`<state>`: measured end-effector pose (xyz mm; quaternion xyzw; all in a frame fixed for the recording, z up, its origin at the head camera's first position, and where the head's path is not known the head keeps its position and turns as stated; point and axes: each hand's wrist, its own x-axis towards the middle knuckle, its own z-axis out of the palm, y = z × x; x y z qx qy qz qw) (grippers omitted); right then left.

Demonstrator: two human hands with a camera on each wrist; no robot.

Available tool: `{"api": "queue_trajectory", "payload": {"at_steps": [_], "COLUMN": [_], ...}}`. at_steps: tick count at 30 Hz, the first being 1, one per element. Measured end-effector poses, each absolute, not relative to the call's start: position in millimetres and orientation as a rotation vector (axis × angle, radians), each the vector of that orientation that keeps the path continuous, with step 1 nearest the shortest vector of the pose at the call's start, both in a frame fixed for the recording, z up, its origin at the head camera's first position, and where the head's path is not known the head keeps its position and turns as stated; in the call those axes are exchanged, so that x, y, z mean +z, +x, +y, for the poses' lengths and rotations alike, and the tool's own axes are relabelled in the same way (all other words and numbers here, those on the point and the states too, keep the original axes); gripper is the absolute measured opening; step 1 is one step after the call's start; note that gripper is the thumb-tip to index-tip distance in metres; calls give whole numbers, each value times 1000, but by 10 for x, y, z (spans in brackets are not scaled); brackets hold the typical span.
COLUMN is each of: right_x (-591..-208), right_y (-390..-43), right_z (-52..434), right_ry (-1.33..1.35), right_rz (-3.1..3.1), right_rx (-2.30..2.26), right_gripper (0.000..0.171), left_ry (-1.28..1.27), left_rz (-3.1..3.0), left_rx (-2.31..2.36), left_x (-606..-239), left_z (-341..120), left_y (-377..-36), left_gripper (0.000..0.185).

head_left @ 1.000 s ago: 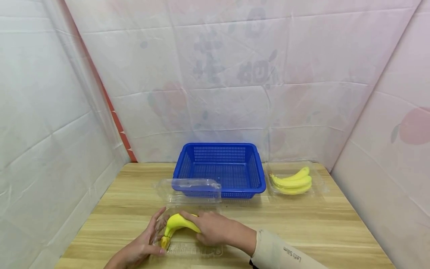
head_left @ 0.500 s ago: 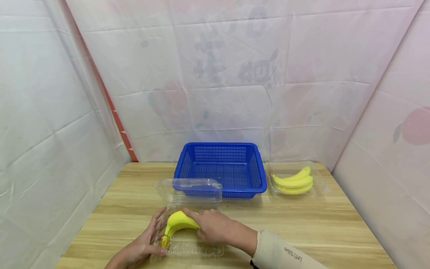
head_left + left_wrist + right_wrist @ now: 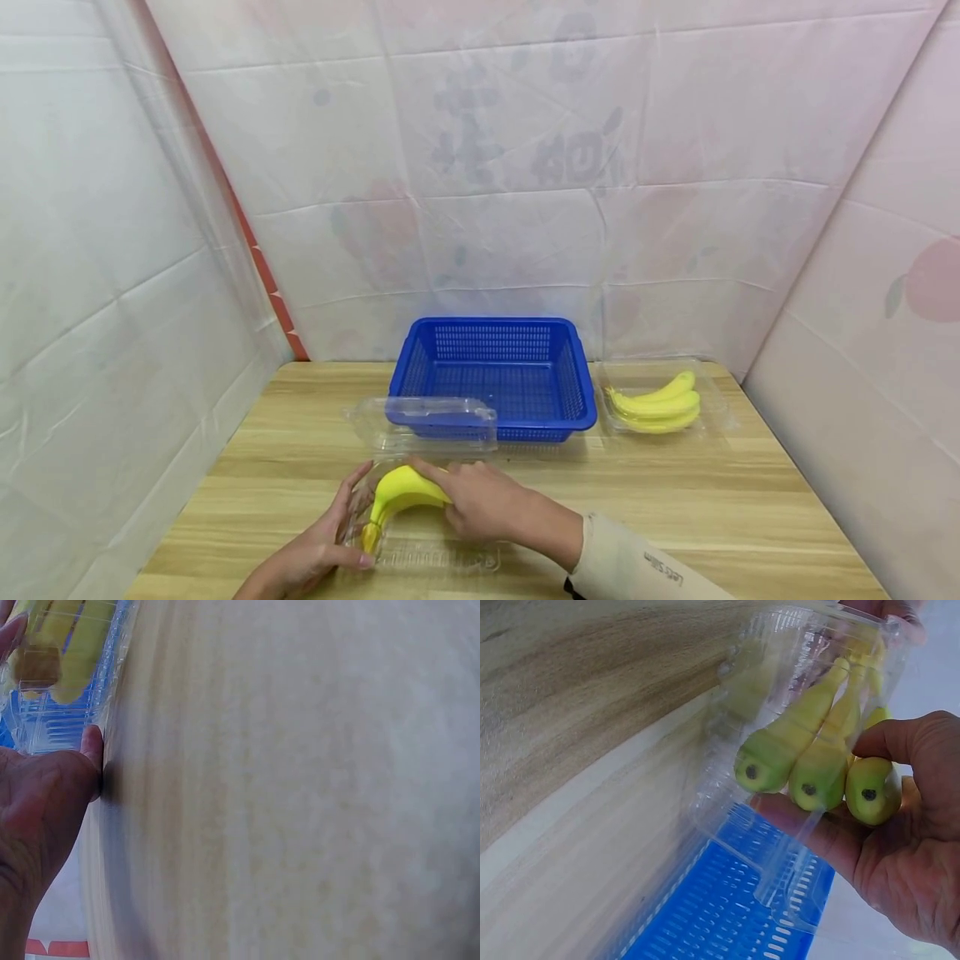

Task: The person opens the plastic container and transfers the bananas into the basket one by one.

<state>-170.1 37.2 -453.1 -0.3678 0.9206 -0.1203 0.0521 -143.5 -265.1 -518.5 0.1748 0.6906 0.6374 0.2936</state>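
Banana bunch (image 3: pixel 401 490) over clear clamshell tray (image 3: pixel 435 557), near front-left table (image 3: pixel 750 508) edge.
R hand (image 3: pixel 483 504) fingers grasping bunch; L hand (image 3: pixel 315 550) fingers straight, pressing tray end.

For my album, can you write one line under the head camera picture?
A right hand lifts a banana bunch from a clear box steadied by the left hand.

Two banana bunches (image 3: pixel 401 492) (image 3: pixel 660 404), two clear plastic boxes (image 3: pixel 427 554) (image 3: pixel 720 417), one blue basket (image 3: pixel 491 375), one wooden table (image 3: pixel 675 500).
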Motion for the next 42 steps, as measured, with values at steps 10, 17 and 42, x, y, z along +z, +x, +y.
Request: {"api": "queue_trajectory", "payload": {"at_steps": [10, 17, 42], "right_x": [-4486, -4388, -3834], "right_y": [-1703, -1736, -1534], "right_z": [438, 523, 1127], "right_ry": [-1137, -1188, -1293], "right_rz": [2836, 2824, 2944], "right_rx": [-475, -600, -1023], "right_gripper": [88, 89, 75], "left_ry": [451, 438, 588], "left_rz": [1843, 1854, 1926], "left_rx": [1699, 1692, 1631], "left_x": [-5175, -5184, -5235], "left_z": [-2650, -2659, -2690], "left_y": [-1420, -1423, -1469], "left_gripper": [126, 125, 123]}}
